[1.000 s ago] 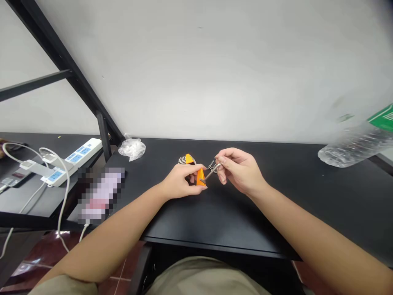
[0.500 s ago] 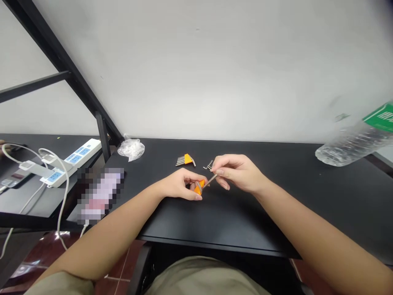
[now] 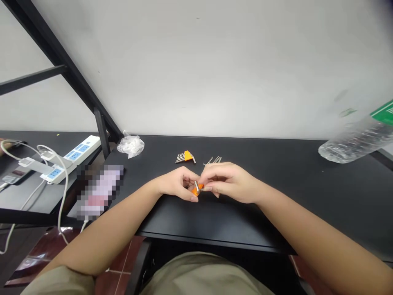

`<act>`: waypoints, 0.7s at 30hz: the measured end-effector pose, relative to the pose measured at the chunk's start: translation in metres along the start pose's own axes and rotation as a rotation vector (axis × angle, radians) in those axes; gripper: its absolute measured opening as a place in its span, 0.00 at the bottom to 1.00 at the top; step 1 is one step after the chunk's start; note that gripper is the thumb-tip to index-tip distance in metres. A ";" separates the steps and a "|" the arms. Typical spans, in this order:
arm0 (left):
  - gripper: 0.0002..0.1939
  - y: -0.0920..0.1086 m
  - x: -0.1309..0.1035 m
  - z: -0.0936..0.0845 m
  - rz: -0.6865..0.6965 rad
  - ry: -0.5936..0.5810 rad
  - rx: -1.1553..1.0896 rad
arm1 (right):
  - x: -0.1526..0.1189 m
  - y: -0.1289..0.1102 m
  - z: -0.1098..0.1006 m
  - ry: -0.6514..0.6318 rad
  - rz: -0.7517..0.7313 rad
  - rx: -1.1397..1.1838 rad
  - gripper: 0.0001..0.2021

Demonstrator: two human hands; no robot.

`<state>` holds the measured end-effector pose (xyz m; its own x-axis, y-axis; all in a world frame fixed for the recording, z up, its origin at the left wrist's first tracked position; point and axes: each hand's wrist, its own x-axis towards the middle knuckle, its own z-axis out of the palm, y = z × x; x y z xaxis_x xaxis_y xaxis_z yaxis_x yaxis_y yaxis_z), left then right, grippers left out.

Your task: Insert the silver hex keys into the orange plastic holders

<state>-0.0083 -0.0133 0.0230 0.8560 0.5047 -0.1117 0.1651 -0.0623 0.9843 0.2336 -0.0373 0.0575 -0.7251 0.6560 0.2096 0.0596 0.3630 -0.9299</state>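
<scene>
Between the thumb and fingers of my left hand [image 3: 176, 184] is a small orange hex key holder [image 3: 195, 191]. A silvery hex key [image 3: 197, 187] shows its short arm at the holder. My right hand [image 3: 231, 182] is closed at the holder's right side, its thumb and fingertips pinching the hex key's shaft, which they mostly hide. Just beyond my right hand, several loose hex keys [image 3: 217, 159] lie on the black table, partly covered by the fingers. Farther back sits a second orange holder [image 3: 188, 155] with several hex keys in it.
A crumpled clear plastic bag [image 3: 131, 146] lies at the back left. Left of my forearm are a pixelated phone-like object [image 3: 102, 190] and a white power strip [image 3: 76, 155] with cables. A clear bottle [image 3: 353, 145] with a green label lies at right. Black metal frame [image 3: 82, 96] rises at left.
My right hand has moved left and down to the holder, bringing the hex key's shaft in against it. More of the loose hex keys now show behind. My left hand stays nearly still.
</scene>
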 end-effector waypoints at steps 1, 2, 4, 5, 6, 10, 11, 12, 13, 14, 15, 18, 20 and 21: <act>0.16 0.002 0.001 0.001 0.010 0.072 0.054 | 0.002 0.006 0.001 0.053 0.067 0.018 0.08; 0.16 0.004 0.001 0.002 0.017 0.156 0.119 | 0.004 0.013 0.002 0.106 0.140 0.031 0.11; 0.13 0.006 0.004 0.003 0.027 0.338 0.262 | 0.008 0.027 0.002 0.220 0.255 0.024 0.15; 0.11 0.006 0.005 0.004 0.034 0.420 0.333 | 0.010 0.033 0.003 0.264 0.295 0.016 0.15; 0.10 0.005 0.006 0.004 0.043 0.489 0.405 | 0.011 0.038 0.004 0.291 0.322 0.015 0.15; 0.08 0.000 0.008 0.004 0.068 0.637 0.621 | 0.012 0.046 0.011 0.328 0.279 -0.095 0.13; 0.07 -0.002 0.007 0.004 0.066 0.650 0.650 | 0.011 0.045 0.013 0.330 0.227 -0.169 0.12; 0.07 -0.002 0.007 0.004 0.063 0.660 0.672 | 0.010 0.045 0.016 0.328 0.166 -0.257 0.11; 0.07 -0.003 0.007 0.004 0.060 0.666 0.688 | 0.010 0.044 0.018 0.318 0.100 -0.354 0.11; 0.07 -0.003 0.006 0.005 0.058 0.670 0.700 | 0.009 0.044 0.020 0.304 0.036 -0.449 0.11; 0.06 -0.003 0.006 0.005 0.057 0.674 0.710 | 0.009 0.045 0.021 0.288 -0.019 -0.531 0.12; 0.07 -0.004 0.005 0.006 0.059 0.678 0.743 | 0.009 0.048 0.022 0.247 -0.081 -0.626 0.15; 0.07 -0.004 0.005 0.006 0.069 0.677 0.769 | 0.009 0.050 0.020 0.241 -0.051 -0.537 0.16; 0.07 -0.003 0.006 0.007 0.075 0.679 0.784 | 0.009 0.050 0.020 0.254 -0.017 -0.454 0.16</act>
<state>-0.0008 -0.0160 0.0183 0.4615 0.8399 0.2856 0.6031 -0.5331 0.5934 0.2166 -0.0262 0.0065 -0.5425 0.7669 0.3428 0.3820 0.5886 -0.7124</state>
